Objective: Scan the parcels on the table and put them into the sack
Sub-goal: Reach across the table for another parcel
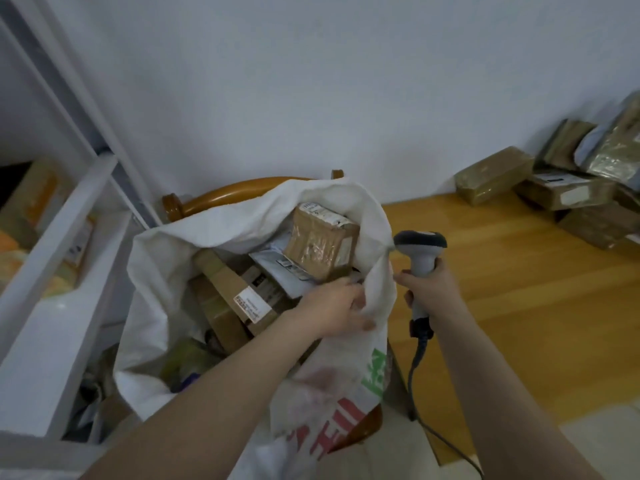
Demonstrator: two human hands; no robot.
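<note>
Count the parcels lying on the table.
5, clustered at far right: taped box, labelled box, dark box in front, box behind, shiny bag on top. Others may be hidden.

1. One white sack (162,271).
2. At least four bagged parcels (322,244).
3. At least five stacked parcels (495,178) on one table (502,271).
4. One scanner (420,251).
5. Two hands: left hand (332,306), right hand (429,289).
6. One wooden chair (225,195).
</note>
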